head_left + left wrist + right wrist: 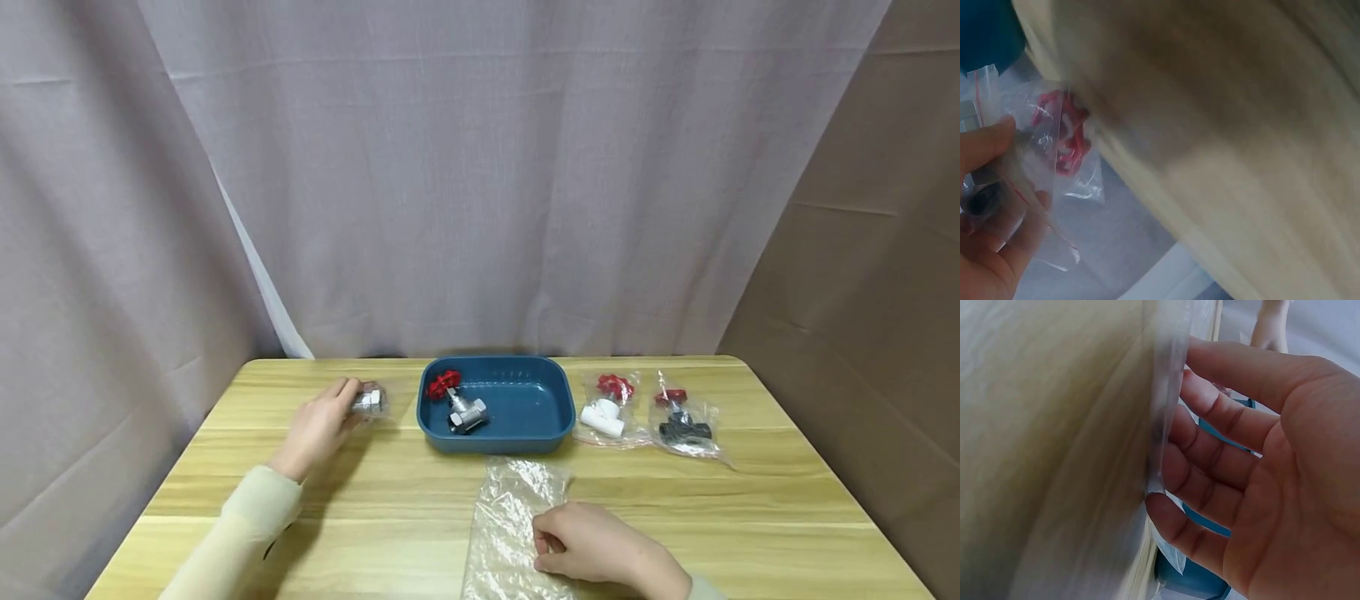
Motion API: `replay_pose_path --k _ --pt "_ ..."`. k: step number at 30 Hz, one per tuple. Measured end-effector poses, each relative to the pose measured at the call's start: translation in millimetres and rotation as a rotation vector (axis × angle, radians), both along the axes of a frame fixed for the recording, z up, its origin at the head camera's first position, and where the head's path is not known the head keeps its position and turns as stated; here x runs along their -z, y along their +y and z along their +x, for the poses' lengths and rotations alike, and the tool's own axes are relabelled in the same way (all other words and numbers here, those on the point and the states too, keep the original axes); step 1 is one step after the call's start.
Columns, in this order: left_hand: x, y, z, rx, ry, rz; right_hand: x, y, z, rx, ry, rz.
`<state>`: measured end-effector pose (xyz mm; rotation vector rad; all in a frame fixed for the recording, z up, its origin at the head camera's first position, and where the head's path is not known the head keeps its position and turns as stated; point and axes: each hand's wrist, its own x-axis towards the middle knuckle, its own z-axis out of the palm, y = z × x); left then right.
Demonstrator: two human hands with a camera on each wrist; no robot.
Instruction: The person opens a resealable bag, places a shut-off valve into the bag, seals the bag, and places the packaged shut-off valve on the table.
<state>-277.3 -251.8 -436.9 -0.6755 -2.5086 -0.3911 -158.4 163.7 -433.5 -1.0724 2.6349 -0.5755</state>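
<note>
My left hand (321, 423) holds a metal valve (369, 401) inside a clear zip bag, at the left of the table. In the left wrist view the valve's red handwheel (1065, 131) shows through the plastic, beyond the thumb. My right hand (600, 546) rests its fingertips on a flat clear plastic bag (504, 521) at the table's front, its fingers loosely bent. Up close in the right wrist view, the fingertips (1175, 465) touch the bag's surface. A silver valve with a red handwheel (467, 414) lies unbagged in the left part of the blue tray (495, 446).
Right of the tray lie two bagged valves on the wooden table (390, 508): a white one (603, 417) and a black one (684, 428), both with red handles. A grey curtain (480, 183) hangs behind the table.
</note>
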Motion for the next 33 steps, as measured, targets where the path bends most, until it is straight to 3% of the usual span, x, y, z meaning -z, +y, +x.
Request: replay_pose_path --k 8,15,21,25,33 --pt "7.4 4.8 -3.7 0.014 0.006 -0.008 1.4 0 1.5 0.008 0.025 0.005" --pt "17.6 4.5 6.6 0.028 -0.105 -0.057 -0.7 -2 3.5 -0.004 0.059 0.004" --pt "21.0 6.1 12.6 0.051 -0.099 -0.059 1.4 0 3.0 0.004 0.037 0.006" --pt "18.6 6.7 16.4 0.082 -0.137 -0.048 3.1 -1 2.7 0.002 0.034 0.006" --pt "4.1 5.7 20.8 0.139 -0.311 -0.034 4.3 -1 0.7 0.004 0.028 0.010"
